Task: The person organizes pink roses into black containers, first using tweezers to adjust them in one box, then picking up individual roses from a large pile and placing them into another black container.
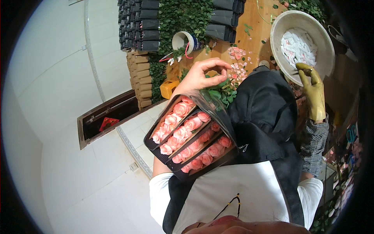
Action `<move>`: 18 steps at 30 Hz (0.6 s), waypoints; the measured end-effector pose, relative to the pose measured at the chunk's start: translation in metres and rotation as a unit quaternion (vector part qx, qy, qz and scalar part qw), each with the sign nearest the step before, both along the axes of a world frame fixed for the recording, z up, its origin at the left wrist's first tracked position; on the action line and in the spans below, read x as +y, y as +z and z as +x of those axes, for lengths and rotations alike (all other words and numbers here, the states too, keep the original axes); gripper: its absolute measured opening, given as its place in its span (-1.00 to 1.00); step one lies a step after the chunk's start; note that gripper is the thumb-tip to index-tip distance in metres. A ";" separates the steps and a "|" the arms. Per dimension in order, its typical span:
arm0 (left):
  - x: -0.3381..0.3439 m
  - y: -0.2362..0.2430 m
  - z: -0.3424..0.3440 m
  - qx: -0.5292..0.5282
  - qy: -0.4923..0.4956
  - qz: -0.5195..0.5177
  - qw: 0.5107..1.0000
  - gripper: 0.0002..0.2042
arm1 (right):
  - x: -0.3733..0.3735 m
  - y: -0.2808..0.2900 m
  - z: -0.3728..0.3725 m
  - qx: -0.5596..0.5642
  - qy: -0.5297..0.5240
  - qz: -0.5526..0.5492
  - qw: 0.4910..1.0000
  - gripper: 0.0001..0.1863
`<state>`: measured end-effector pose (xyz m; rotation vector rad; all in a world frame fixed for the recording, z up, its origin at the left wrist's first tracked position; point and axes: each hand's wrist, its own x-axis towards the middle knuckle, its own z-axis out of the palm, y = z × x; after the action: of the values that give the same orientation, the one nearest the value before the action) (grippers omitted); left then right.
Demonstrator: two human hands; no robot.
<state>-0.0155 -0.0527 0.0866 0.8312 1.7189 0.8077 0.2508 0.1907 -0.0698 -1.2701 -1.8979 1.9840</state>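
Note:
A dark-wrapped bundle of pink roses (180, 132), in several rows split by dark dividers, leans against my chest in the crook of my left arm. Its green leaves (224, 93) stick out past the wrapping. Beyond the bundle, my bare left hand (208, 74) has curved fingers, with a gap between thumb and fingertips and nothing visible in it. My right hand (313, 89), in a yellow glove, is at the near rim of a pale basin (330, 50). Its fingers pinch a small dark thing too small to name. White slips (298, 46) lie inside the basin.
Stacks of dark-wrapped bundles (150, 23) and brown-wrapped ones (140, 78) line the far left, beside heaped greenery (183, 15). A white bucket (183, 41) lies tipped near a yellow object (168, 89). Pink petals (237, 52) litter the wooden floor (253, 19).

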 end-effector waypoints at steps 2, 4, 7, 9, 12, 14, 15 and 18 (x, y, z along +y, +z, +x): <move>-0.002 0.005 0.004 -0.008 0.023 -0.015 1.000 -0.68 | 0.000 0.019 -0.012 0.146 0.025 0.000 0.989 -0.75; 0.000 -0.001 0.008 0.015 0.036 -0.001 0.999 -0.76 | -0.008 0.054 -0.023 0.227 -0.019 -0.138 0.964 -0.71; 0.005 -0.004 0.012 0.040 0.058 0.005 0.997 -0.87 | -0.023 0.094 -0.024 0.383 0.008 -0.153 0.911 -0.67; 0.004 -0.002 0.006 0.031 0.037 -0.030 0.998 -0.84 | -0.041 0.115 -0.025 0.494 -0.001 -0.193 0.848 -0.63; 0.005 -0.011 0.006 0.039 0.060 -0.066 0.995 -0.82 | -0.049 0.118 -0.033 0.511 -0.009 -0.171 0.842 -0.66; 0.009 -0.017 0.011 0.100 0.097 0.016 0.990 -0.86 | -0.044 0.116 -0.041 0.401 -0.003 -0.118 0.909 -0.73; 0.004 -0.020 0.009 0.043 0.125 0.045 0.990 -0.71 | -0.043 0.107 -0.043 0.387 0.005 -0.095 0.917 -0.74; 0.006 -0.021 -0.002 0.144 0.102 -0.095 0.980 -0.71 | -0.040 0.084 -0.045 0.381 0.030 -0.060 0.922 -0.76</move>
<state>-0.0178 -0.0471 0.0661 0.6725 2.1293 0.6685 0.2055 0.1503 0.0144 -0.3328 -1.4408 2.1890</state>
